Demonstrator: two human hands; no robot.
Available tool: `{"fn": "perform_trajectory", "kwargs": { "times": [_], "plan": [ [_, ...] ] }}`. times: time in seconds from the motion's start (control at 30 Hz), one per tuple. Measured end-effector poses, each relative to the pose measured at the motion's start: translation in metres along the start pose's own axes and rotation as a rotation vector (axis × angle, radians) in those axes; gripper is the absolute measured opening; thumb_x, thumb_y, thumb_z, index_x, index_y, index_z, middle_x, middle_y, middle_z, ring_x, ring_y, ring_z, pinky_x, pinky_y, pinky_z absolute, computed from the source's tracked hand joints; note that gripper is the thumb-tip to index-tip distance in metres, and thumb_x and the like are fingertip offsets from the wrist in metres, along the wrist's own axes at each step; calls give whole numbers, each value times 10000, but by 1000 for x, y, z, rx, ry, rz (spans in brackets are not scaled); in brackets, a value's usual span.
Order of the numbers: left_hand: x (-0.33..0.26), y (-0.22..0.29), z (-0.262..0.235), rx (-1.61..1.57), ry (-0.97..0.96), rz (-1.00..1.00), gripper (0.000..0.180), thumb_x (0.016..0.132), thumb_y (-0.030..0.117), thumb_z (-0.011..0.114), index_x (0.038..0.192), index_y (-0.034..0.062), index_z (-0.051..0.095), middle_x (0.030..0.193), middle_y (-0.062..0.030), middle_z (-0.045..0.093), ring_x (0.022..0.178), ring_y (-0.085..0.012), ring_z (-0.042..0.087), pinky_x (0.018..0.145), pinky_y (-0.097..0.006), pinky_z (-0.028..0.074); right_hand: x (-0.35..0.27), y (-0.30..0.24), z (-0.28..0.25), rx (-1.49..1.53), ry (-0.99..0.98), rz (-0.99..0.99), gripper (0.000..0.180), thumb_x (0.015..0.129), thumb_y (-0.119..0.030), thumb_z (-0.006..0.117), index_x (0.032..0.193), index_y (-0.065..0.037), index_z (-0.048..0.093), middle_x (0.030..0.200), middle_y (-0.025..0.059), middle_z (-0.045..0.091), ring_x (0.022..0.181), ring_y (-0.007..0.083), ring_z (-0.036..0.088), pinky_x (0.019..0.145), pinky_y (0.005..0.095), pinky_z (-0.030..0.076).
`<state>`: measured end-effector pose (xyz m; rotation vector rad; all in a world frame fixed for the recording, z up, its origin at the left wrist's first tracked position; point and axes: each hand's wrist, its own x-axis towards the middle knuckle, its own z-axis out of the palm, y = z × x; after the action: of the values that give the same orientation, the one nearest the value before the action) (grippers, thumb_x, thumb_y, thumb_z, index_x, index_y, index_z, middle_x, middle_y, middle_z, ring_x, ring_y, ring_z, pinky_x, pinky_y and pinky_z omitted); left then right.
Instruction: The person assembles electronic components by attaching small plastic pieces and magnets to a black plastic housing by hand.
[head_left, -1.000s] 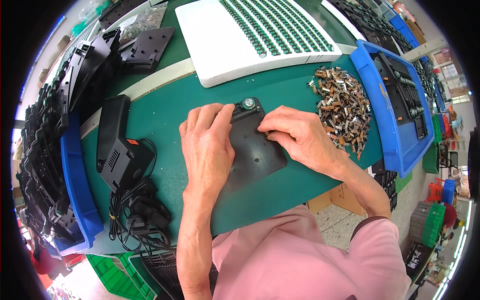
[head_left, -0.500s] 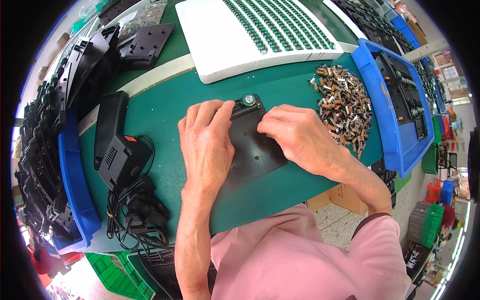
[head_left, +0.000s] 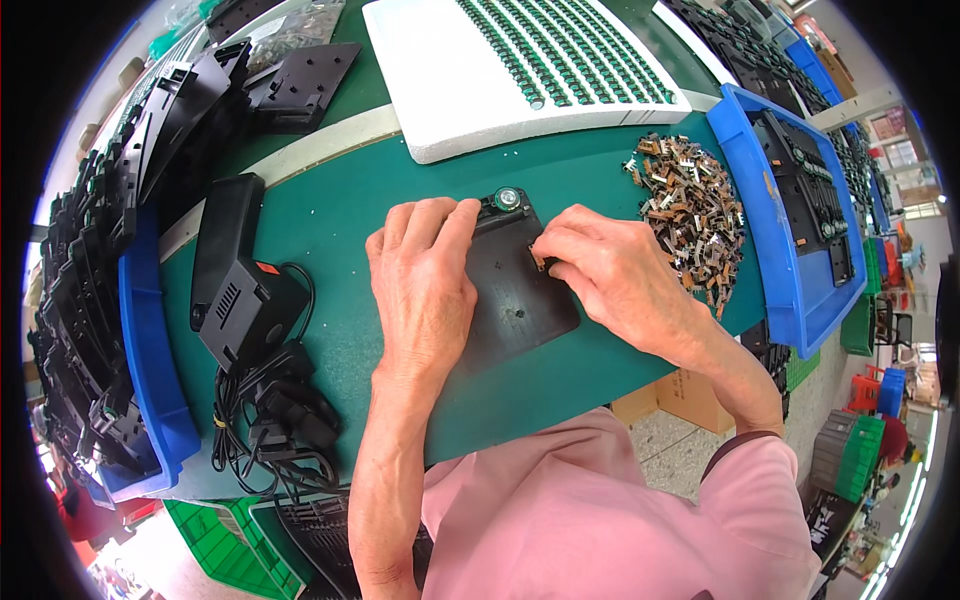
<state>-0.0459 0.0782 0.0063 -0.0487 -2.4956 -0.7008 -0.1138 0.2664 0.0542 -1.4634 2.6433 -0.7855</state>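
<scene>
A flat black plastic plate (head_left: 520, 305) lies on the green table mat in front of me. At its far end sits a round silver-and-green part (head_left: 508, 199). My left hand (head_left: 425, 285) grips the plate's left side, its fingers curled over near the far corner. Between the thumb and fingers of my right hand (head_left: 628, 285) is a small brown slide switch (head_left: 540, 263), held over the plate's right edge. Its far side is partly hidden by the fingertips. Beyond that hand lies a heap of similar small switches (head_left: 690, 215).
A white foam tray (head_left: 430, 100) with rows of small green parts stands at the back. Blue bins (head_left: 775, 230) of black parts flank both sides. On the left are a black power device (head_left: 240, 290) and coiled cables (head_left: 270, 430). Black plates (head_left: 305, 85) are stacked at the back left.
The right hand has drawn slightly back from the plate's edge, and the small brown switch in its fingers now shows. The left hand keeps its hold; plate and surroundings shift slightly right in view.
</scene>
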Motion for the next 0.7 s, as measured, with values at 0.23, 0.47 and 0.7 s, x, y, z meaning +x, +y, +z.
{"fn": "perform_trajectory", "kwargs": {
  "times": [0.23, 0.47, 0.7],
  "plan": [
    [3, 1, -4, -10, 47, -15, 460, 652, -129, 623, 1076, 44, 663, 1019, -80, 629, 984, -280, 570, 840, -409, 435, -8, 3, -1, 160, 56, 172, 275, 832, 24, 659, 1105, 3, 633, 910, 97, 677, 730, 215, 672, 632, 348, 537],
    [6, 5, -10, -63, 73, -44, 386, 706, -112, 648, 1058, 42, 681, 998, -86, 645, 974, -278, 582, 848, -395, 452, -10, -2, -12, 820, -125, 594, 506, 852, -75, 681, 1313, 28, 500, 845, 47, 655, 707, 98, 593, 611, 246, 487],
    [13, 14, -17, -222, 53, 19, 401, 739, -83, 674, 1127, 19, 667, 1034, -125, 656, 962, -299, 601, 856, -385, 486, -31, 2, -17, 1094, -88, 653, 541, 850, -51, 685, 1324, 102, 474, 890, 62, 665, 709, 80, 578, 609, 230, 481]
  ]
}}
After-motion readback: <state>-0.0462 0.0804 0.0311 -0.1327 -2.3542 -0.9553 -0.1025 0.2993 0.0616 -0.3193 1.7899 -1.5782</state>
